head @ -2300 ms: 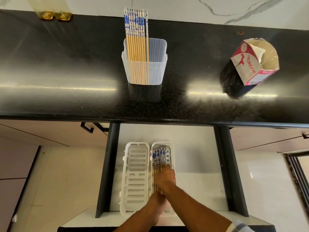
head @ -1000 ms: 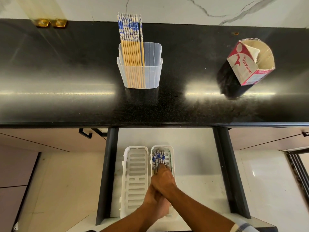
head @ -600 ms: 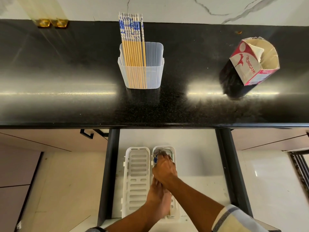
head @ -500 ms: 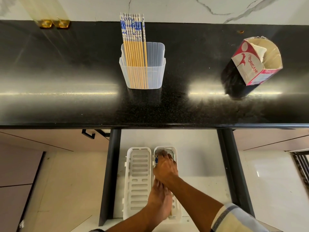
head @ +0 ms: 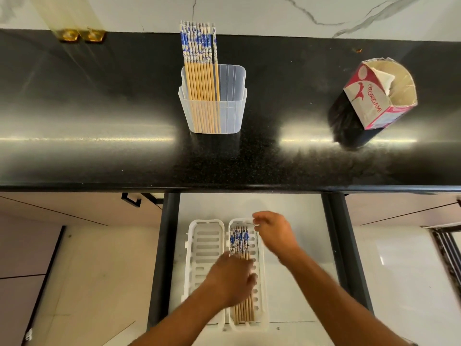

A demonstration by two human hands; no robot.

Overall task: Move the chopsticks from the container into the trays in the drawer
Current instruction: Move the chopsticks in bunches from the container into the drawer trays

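A clear plastic container (head: 228, 116) stands on the black counter and holds several chopsticks (head: 200, 68) with blue-and-white tops, leaning to its left side. Two white slotted trays lie side by side in the open drawer. The left tray (head: 205, 245) has nothing in it. The right tray (head: 259, 318) holds several chopsticks (head: 240, 242) laid lengthwise. My left hand (head: 230, 280) rests flat on the middle of those chopsticks. My right hand (head: 273, 232) hovers just right of the right tray's far end, fingers loosely curled, nothing in it.
A torn red-and-white Origami carton (head: 376, 96) stands at the counter's right. Two gold fittings (head: 79, 35) sit at the back left. The drawer's dark side rails (head: 163, 245) flank the trays. White drawer floor (head: 294, 221) lies right of the trays.
My right hand has lifted off the chopsticks in the right tray and moved right and farther away, uncovering their blue tops. My left hand stays on the chopsticks' middle.
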